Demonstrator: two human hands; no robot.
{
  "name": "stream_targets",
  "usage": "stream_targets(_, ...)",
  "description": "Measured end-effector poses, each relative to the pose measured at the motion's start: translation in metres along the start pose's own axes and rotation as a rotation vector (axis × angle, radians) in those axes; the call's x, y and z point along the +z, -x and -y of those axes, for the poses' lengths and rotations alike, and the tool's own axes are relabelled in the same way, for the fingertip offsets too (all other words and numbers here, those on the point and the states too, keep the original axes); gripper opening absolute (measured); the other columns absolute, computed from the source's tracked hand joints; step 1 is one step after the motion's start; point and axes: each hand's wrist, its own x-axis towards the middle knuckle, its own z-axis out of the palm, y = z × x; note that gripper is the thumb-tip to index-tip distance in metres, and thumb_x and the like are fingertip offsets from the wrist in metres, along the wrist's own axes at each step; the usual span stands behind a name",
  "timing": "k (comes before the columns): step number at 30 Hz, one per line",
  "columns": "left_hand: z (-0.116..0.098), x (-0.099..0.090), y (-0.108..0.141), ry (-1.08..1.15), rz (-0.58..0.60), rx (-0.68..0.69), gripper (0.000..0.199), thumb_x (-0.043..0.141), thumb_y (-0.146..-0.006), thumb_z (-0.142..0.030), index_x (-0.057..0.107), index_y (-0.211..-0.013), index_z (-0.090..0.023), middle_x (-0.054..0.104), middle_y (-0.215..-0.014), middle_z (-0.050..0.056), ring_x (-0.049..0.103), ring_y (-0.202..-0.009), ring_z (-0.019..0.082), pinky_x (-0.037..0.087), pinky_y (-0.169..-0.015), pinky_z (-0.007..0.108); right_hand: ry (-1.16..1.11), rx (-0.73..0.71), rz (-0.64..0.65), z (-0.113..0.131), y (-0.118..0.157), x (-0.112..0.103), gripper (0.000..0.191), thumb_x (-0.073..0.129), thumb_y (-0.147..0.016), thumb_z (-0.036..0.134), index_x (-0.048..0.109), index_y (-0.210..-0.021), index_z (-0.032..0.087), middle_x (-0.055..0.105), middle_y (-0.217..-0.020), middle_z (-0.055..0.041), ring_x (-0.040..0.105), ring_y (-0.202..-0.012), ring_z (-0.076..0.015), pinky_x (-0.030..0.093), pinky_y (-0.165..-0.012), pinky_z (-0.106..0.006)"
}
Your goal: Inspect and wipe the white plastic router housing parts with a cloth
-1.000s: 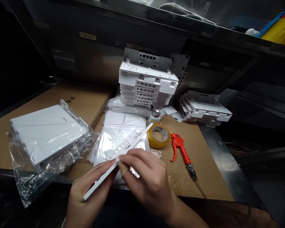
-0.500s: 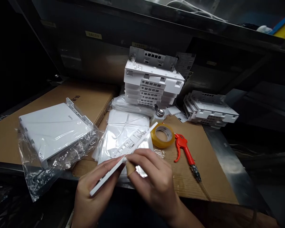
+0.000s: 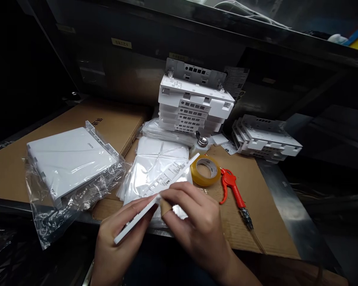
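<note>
Dark metal back wall (image 3: 137,69), upper half of frame; metal bench (image 3: 289,204), bare along right edge, otherwise topped with cardboard sheet (image 3: 256,206); stacked white casings (image 3: 193,89), upper centre; white plastic panel (image 3: 181,172), slanting at lower centre, lower end clamped in left hand (image 3: 119,232); right hand (image 3: 193,218), curled, fingertips at panel's middle, pinch unclear.

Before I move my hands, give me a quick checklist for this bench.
1. Left hand: ok, holding the slotted white part between thumb and fingers.
2. Right hand: cannot tell whether it grips the part; fingertips meet at its edge.
3. Red air gun: ok, lying on cardboard, apart from both hands.
4. Bottle: not ok if meant closed; its lid stands up.
5. Clear bag around white unit: not ok, loose end overhangs the bench's front edge.
</note>
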Motion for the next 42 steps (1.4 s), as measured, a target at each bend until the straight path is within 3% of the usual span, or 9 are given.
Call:
stream_targets(3,0.001,0.000,0.000,0.016,-0.007,0.016,0.036,0.070,-0.092,-0.013,0.077,-0.116,-0.039,0.079,-0.118,-0.008,0.075,-0.101,0.011,0.055,-0.095,0.013,-0.042,-0.036,0.059,-0.001,0.000,-0.001,0.015,0.063,-0.096,0.009,0.074,-0.105,0.009,0.075,-0.099,-0.0109,0.071,-0.090,-0.0187,0.057,-0.085,-0.028)
stream_targets(8,0.005,0.001,0.002,-0.040,0.010,-0.008,0.034,0.076,-0.090,-0.016,0.077,-0.118,-0.036,0.079,-0.118,-0.005,0.075,-0.102,0.013,0.055,-0.098,0.016,0.003,0.053,-0.004,-0.007,-0.003,-0.006,0.013,0.063,-0.096,0.009,0.074,-0.101,0.012,0.075,-0.098,-0.0097,0.070,-0.090,-0.0191,0.056,-0.084,-0.030)
stream_targets(14,0.004,-0.002,0.004,0.003,0.020,0.019,0.046,0.067,-0.089,-0.009,0.074,-0.122,-0.041,0.078,-0.120,-0.009,0.075,-0.106,0.011,0.055,-0.093,0.011,-0.056,-0.106,0.117,0.012,0.001,0.002,0.017,0.063,-0.096,0.009,0.073,-0.109,0.006,0.077,-0.102,-0.0126,0.073,-0.095,-0.0208,0.057,-0.089,-0.029)
stream_targets(16,0.003,-0.003,0.003,-0.006,0.020,0.036,0.045,0.067,-0.091,-0.010,0.074,-0.122,-0.041,0.078,-0.120,-0.009,0.075,-0.104,0.011,0.055,-0.093,0.011,-0.077,-0.076,0.123,0.010,0.000,0.002,0.015,0.064,-0.096,0.010,0.074,-0.107,0.007,0.076,-0.100,-0.0114,0.073,-0.093,-0.0196,0.058,-0.087,-0.028)
stream_targets(21,0.005,-0.001,0.005,-0.086,0.042,0.065,0.037,0.073,-0.092,-0.015,0.074,-0.122,-0.036,0.078,-0.119,-0.007,0.074,-0.107,0.012,0.051,-0.105,0.015,0.037,0.117,-0.068,-0.034,-0.016,-0.022,0.011,0.066,-0.094,0.011,0.076,-0.094,0.016,0.074,-0.091,-0.0039,0.068,-0.081,-0.0139,0.055,-0.076,-0.025)
stream_targets(27,0.007,0.000,0.008,-0.095,0.079,0.069,0.035,0.072,-0.093,-0.017,0.074,-0.124,-0.032,0.078,-0.123,-0.004,0.073,-0.111,0.016,0.051,-0.107,0.019,0.225,0.235,-0.243,-0.091,-0.031,-0.048,0.009,0.069,-0.091,0.020,0.077,-0.087,0.021,0.075,-0.089,-0.0017,0.068,-0.076,-0.0161,0.053,-0.071,-0.030)
stream_targets(33,0.001,0.000,0.010,-0.066,-0.001,-0.004,0.031,0.077,-0.090,-0.019,0.078,-0.116,-0.035,0.080,-0.115,-0.005,0.076,-0.104,0.017,0.055,-0.101,0.020,0.246,0.271,-0.250,-0.100,-0.016,-0.042,0.014,0.065,-0.095,0.024,0.077,-0.093,0.020,0.076,-0.093,-0.0044,0.069,-0.079,-0.0178,0.055,-0.073,-0.032)
stream_targets(38,0.004,-0.007,0.005,-0.078,0.057,0.035,0.032,0.075,-0.092,-0.018,0.077,-0.117,-0.036,0.080,-0.115,-0.004,0.076,-0.104,0.016,0.055,-0.101,0.020,0.243,0.363,-0.610,-0.100,-0.005,-0.068,0.020,0.070,-0.094,0.038,0.076,-0.098,0.020,0.073,-0.096,-0.0056,0.069,-0.083,-0.0189,0.056,-0.074,-0.033)
stream_targets(42,-0.003,-0.015,0.000,-0.065,-0.006,-0.081,0.015,0.083,-0.084,-0.033,0.083,-0.099,-0.034,0.083,-0.099,-0.003,0.078,-0.088,0.019,0.062,-0.089,0.022,-0.128,0.509,-0.729,-0.088,0.003,-0.078,0.029,0.072,-0.093,0.046,0.066,-0.108,0.022,0.076,-0.101,-0.0049,0.070,-0.069,-0.0134,0.055,-0.059,-0.024)
